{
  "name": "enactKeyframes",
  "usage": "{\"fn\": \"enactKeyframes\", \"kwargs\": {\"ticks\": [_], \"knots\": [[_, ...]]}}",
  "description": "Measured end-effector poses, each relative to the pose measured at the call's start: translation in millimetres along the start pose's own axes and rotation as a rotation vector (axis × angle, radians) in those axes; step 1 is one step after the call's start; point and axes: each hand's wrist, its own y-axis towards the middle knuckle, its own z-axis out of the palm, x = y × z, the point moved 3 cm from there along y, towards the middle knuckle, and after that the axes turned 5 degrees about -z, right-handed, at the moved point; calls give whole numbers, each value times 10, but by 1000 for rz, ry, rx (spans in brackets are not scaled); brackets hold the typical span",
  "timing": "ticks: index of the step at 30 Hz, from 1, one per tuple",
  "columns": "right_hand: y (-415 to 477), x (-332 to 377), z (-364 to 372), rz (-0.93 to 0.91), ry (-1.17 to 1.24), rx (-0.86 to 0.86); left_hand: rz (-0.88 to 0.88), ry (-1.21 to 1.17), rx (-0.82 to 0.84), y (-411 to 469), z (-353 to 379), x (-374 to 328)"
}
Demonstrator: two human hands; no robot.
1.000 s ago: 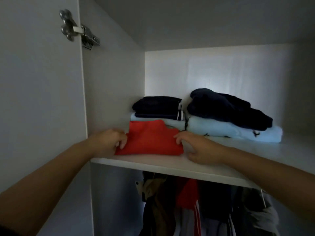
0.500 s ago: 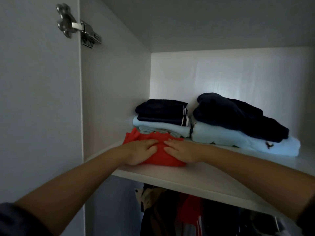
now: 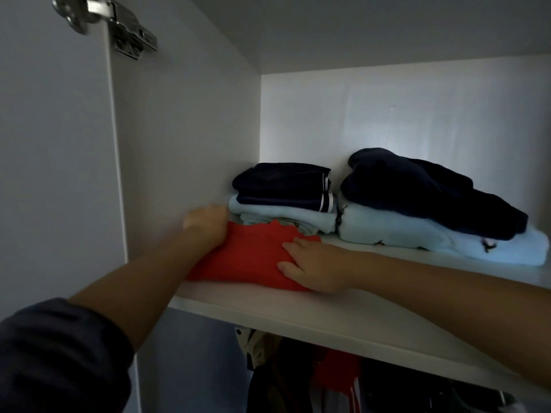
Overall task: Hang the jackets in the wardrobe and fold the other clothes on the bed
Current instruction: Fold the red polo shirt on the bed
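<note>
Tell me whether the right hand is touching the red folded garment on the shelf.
Touching. The head view shows the right hand lying flat on the red folded garment, fingers straight across its top, no gap between them.

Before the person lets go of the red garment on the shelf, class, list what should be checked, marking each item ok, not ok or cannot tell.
1. The red garment lies wholly on the shelf, with nothing over the front edge: ok.
2. The red garment is folded into a flat packet: ok.
3. The right hand lies flat on the garment, fingers straight: ok.
4. The left hand, at the garment's far left corner, has released its grip: cannot tell, its fingers are hidden.
5. The left stack behind the garment sits level: ok.
6. The right stack is tidy: not ok, its dark top piece is lumpy and slopes rightward.
</note>
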Motion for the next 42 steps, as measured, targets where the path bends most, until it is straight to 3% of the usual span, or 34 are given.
{"fn": "enactKeyframes", "kwargs": {"ticks": [4,7,10,13,15,22,27,31,34,38,42], "knots": [[32,10,-23,22,-18,16,47,166,-84,39,-17,-51],[107,0,-10,49,-31,16,124,-25,-116,20,9,-230],[256,-38,10,91,-35,1,241,-411,15,-43,44,-391],[467,-86,12,127,-14,-9,344,-404,242,-67,189,-484],[601,-131,20,128,14,16,303,-371,339,21,311,-468],[792,-239,87,132,103,-60,128,-411,387,291,502,-410],[373,-70,85,191,208,-36,-15,-526,267,-93,353,-300],[-245,349,65,139,324,-102,89,-701,106,-834,73,-15],[-734,865,126,66,335,-219,82,-837,-36,-1567,-257,369],[-1344,1687,381,-44,443,-419,71,-832,-218,-2704,-695,1016],[-1752,2594,662,-106,575,-366,37,-745,-242,-3638,-1056,1555]]}}
